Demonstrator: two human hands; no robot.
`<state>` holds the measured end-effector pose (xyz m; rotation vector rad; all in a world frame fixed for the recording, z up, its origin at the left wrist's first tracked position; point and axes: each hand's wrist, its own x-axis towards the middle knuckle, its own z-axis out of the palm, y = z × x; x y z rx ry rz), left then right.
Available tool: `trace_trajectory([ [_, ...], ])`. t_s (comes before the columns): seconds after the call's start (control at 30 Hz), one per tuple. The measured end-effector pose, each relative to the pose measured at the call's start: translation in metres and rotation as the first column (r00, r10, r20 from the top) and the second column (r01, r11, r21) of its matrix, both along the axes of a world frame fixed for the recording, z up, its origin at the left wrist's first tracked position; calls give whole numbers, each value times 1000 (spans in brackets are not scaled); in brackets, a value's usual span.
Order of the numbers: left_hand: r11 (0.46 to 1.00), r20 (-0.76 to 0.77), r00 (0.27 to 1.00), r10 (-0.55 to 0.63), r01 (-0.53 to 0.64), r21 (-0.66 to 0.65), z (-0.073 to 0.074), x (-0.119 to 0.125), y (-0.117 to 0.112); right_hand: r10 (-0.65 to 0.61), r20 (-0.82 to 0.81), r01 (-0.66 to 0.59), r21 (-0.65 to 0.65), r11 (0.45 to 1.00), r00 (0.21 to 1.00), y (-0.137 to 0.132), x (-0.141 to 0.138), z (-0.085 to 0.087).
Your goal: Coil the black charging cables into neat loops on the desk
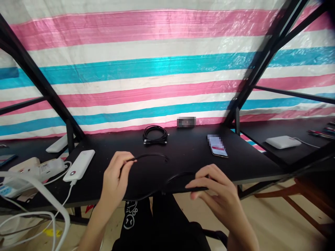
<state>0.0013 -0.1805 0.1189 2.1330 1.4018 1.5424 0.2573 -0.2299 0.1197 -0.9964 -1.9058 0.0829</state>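
Note:
A black cable (pixel 149 154) curves out from between the fingers of my left hand (pixel 117 177), which is closed on it in a pinch above the desk's front part. One length of it arcs to the right over the desk, and another sags near the front edge. My right hand (pixel 214 186) also closes on black cable, at the desk's front edge. Whether both hands grip one continuous cable is hard to see against the dark desktop. Beyond the hands, a coiled black cable (pixel 155 135) with light metal plugs lies on the black desk (pixel 110 141).
A phone (pixel 217 146) lies at the right and a blurred dark box (pixel 186 122) at the back. White power bank (pixel 80 165), power strip (pixel 39 172) and white cables crowd the left. Black frame posts (pixel 39 76) flank the desk before a striped sheet (pixel 162 66).

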Motion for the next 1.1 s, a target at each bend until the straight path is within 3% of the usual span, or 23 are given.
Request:
trace_trajectory([
  [0.07,994,-110,993,-42,52,95,5,14,-1,27,29,-27,-8,1000,999,0,-15,4],
  [0.13,982,-189,973,-133,156,110,9,28,-3,24,33,-25,2,1000,999,0,-29,7],
  [0.23,928,-229,900,-371,371,-43,10,45,-6,-41,26,40,35,999,999,3,-41,6],
  [0.33,856,-97,866,-490,457,-242,12,52,-9,-9,1,9,-38,999,1000,10,-42,0],
  [0.43,810,34,875,-482,460,-364,14,54,-10,39,-83,-49,-123,991,996,16,-39,-8],
  [0.5,801,55,883,-466,448,-398,11,53,-11,7,-159,-29,-134,991,987,19,-37,-13],
  [0.63,877,10,938,-347,328,-351,-6,45,-5,-158,-349,116,-138,984,924,25,-28,-20],
  [0.77,897,133,958,-253,284,-340,-27,35,6,-281,-522,234,-155,960,806,33,-16,-26],
  [0.83,883,184,949,-258,308,-354,-33,34,11,-273,-568,236,-139,962,777,38,-12,-30],
  [1.0,820,292,911,-291,395,-414,-41,45,20,-184,-544,172,-73,982,819,50,-5,-35],
  [1.1,851,288,918,-273,370,-373,-42,51,30,-121,-510,102,-67,993,851,56,0,-36],
])
